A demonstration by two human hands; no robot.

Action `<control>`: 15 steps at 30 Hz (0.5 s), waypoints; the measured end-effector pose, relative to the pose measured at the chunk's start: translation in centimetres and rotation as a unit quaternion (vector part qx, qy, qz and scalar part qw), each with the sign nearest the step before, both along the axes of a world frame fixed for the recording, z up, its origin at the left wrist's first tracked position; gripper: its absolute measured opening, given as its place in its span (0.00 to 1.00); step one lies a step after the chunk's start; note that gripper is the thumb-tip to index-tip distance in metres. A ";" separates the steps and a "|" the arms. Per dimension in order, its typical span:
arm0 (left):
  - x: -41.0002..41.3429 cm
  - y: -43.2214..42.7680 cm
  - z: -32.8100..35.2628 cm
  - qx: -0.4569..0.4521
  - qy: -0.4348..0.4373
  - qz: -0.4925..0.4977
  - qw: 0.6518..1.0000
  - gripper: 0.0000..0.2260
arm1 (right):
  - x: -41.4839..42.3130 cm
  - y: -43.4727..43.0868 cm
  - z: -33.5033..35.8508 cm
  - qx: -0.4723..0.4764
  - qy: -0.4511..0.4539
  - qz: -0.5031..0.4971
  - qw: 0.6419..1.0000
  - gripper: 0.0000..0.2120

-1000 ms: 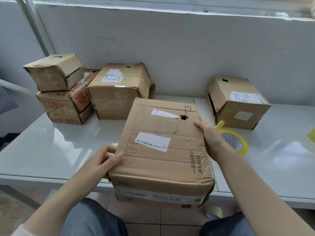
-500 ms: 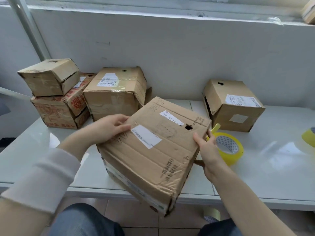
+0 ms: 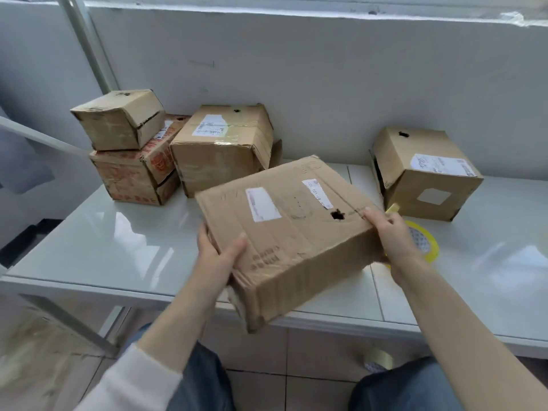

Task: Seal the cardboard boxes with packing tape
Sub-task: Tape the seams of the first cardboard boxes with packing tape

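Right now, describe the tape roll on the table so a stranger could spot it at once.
On the white table, look right of the held box, just behind the right hand. The yellow tape roll lies flat there; the other roll lies on the floor.

Left hand (image 3: 220, 256) and right hand (image 3: 391, 236) grip the box (image 3: 296, 241), forearms outstretched.

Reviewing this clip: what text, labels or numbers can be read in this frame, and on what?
"101": starts the strip label on the held box; rest blurred.
Wide label on that box: blurred.
Dark print near its front corner: unreadable.
Red print on the bottom-left box: unreadable.
Barcode label on the middle box: too small.
Label on the right box: too small.
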State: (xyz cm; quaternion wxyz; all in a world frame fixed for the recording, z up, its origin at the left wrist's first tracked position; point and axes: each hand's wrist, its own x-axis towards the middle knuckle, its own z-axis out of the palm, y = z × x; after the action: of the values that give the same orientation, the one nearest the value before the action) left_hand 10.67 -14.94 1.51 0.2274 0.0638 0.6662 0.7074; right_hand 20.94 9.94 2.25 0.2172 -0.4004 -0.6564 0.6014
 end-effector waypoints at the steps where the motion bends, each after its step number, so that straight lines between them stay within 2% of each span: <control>1: -2.0 -0.1 0.4 -0.007 0.014 -0.007 1.000 0.31 | 1.0 -1.0 -0.3 -0.004 -0.001 -0.004 1.000 0.12; 4: -6.3 -0.5 2.0 -0.038 0.019 -0.072 0.996 0.25 | 3.3 -3.7 -0.7 -0.012 -0.008 0.006 1.000 0.21; 7: -8.2 -0.1 3.2 -0.120 0.046 -0.126 0.984 0.26 | 3.9 -4.6 -0.4 -0.045 -0.009 0.018 0.999 0.26; 9: -8.0 0.4 3.4 -0.225 0.135 -0.112 0.959 0.28 | 3.7 -4.2 0.2 -0.086 0.011 0.038 0.996 0.27; 10: -7.4 0.8 3.4 -0.293 0.208 -0.096 0.928 0.29 | 3.6 -4.0 0.5 -0.099 0.019 0.054 0.993 0.30; 12: -5.1 1.8 3.4 -0.412 0.340 -0.080 0.841 0.36 | 3.1 -3.5 1.0 -0.095 0.023 0.089 0.991 0.36; 14: -3.1 3.8 3.8 -0.480 0.398 -0.108 0.774 0.45 | 2.4 -3.3 1.5 -0.084 0.029 0.111 0.990 0.37; 15: -2.5 5.0 4.0 -0.498 0.404 -0.134 0.756 0.49 | 2.0 -3.4 1.6 -0.077 0.029 0.119 0.990 0.34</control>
State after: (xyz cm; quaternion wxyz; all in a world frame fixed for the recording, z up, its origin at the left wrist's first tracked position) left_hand 8.17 -9.98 5.54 0.0290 0.3097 0.9389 0.1470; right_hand 22.98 6.52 3.89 0.1318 -0.3176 -0.6443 0.6831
